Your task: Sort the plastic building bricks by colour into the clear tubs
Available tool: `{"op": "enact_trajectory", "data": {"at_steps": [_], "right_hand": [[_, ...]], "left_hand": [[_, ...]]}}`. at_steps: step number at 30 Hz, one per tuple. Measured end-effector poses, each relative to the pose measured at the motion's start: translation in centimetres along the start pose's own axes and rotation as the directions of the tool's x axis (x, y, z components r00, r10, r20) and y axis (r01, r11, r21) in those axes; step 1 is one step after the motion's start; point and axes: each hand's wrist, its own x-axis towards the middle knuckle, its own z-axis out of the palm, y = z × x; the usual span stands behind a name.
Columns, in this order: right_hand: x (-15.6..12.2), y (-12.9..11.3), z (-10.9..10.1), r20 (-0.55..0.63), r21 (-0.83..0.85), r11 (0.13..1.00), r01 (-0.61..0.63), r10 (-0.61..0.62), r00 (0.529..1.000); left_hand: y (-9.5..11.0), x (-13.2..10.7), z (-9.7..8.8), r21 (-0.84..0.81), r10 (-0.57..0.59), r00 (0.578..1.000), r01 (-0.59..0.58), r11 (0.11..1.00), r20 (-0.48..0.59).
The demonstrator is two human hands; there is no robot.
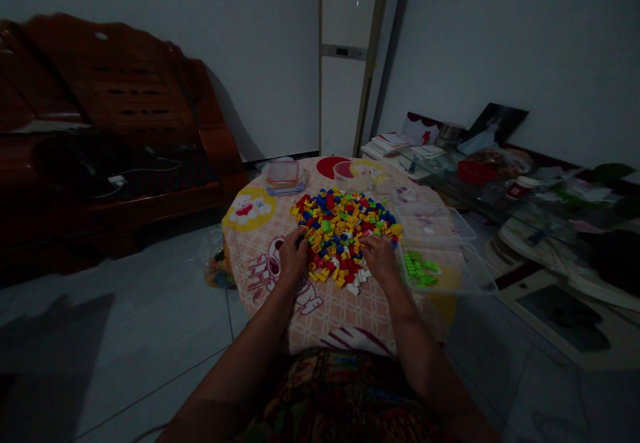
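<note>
A heap of toy building bricks (345, 220) in red, yellow, blue, green and white lies mid-table. At its left edge is my left hand (294, 254), its fingers curled in; whatever they may hold is hidden. My right hand (381, 256) touches the right side of the heap, thumb and fingers drawn together among the bricks, and I cannot make out what is between them. Just right of that hand, a clear plastic box (470, 266) holds several light green bricks (420, 268) at its left end.
A patterned cloth (345, 320) covers the round table. Behind the heap are stacked clear containers (285, 175) and a round clear tub (345, 168). Another clear box (440, 222) lies at right. A plastic bag (219, 266) hangs at the table's left. A cluttered glass table (480, 193) stands right.
</note>
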Motion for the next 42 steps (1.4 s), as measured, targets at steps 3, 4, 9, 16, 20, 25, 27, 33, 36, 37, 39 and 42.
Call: {"op": "enact_trajectory", "data": {"at_steps": [3, 4, 9, 16, 20, 25, 27, 33, 36, 37, 39, 42], "right_hand": [[0.1, 0.1, -1.1, -0.061, -0.013, 1.000, 0.000, -0.001, 0.998], [0.2, 0.2, -1.5, -0.082, -0.015, 1.000, -0.011, 0.009, 0.997], [0.5, 1.1, -3.1, -0.138, 0.076, 0.992, -0.100, 0.110, 0.984], [0.1, 0.6, -2.9, -0.106, 0.104, 0.994, -0.029, 0.040, 0.994], [-0.2, 0.1, -1.6, -0.104, 0.143, 0.990, -0.010, 0.025, 0.994], [-0.5, 0.1, -1.1, -0.123, 0.201, 0.978, -0.063, 0.089, 0.988], [-0.4, 0.3, -1.7, -0.158, 0.230, 0.970, -0.083, 0.122, 0.980], [0.7, 3.1, -5.3, -0.391, 0.223, 0.935, -0.276, 0.345, 0.853], [1.0, 5.1, -6.8, -0.467, 0.197, 0.889, -0.413, 0.456, 0.758], [1.0, 5.5, -7.1, -0.475, 0.188, 0.880, -0.437, 0.471, 0.744], [0.9, 5.7, -7.3, -0.475, 0.159, 0.885, -0.437, 0.456, 0.752], [0.4, 4.5, -6.6, -0.441, 0.106, 0.922, -0.371, 0.378, 0.814]], "left_hand": [[0.0, 0.0, 0.0, 0.003, 0.008, 1.000, -0.008, 1.000, 0.005], [0.0, 0.0, 0.0, 0.004, 0.012, 1.000, -0.012, 1.000, 0.007], [-0.1, 0.1, -0.1, 0.001, 0.018, 1.000, -0.018, 1.000, 0.013], [-0.1, 0.0, -0.1, -0.007, 0.023, 1.000, -0.023, 1.000, 0.010], [-0.2, 0.0, -0.1, -0.007, 0.014, 1.000, -0.014, 1.000, 0.011], [-0.2, 0.0, 0.0, -0.018, 0.000, 1.000, 0.001, 1.000, 0.016], [-0.2, 0.1, 0.0, -0.019, -0.001, 1.000, 0.002, 1.000, 0.012], [0.0, 0.1, -0.1, 0.007, 0.003, 1.000, -0.003, 1.000, 0.016], [0.0, 0.1, -0.1, 0.005, -0.001, 1.000, 0.001, 1.000, 0.014], [0.0, 0.0, -0.1, 0.003, -0.001, 1.000, 0.001, 1.000, 0.013], [0.0, 0.0, -0.1, 0.001, 0.004, 1.000, -0.004, 1.000, 0.014], [-0.1, 0.0, -0.1, 0.002, 0.012, 1.000, -0.012, 1.000, 0.016]]}}
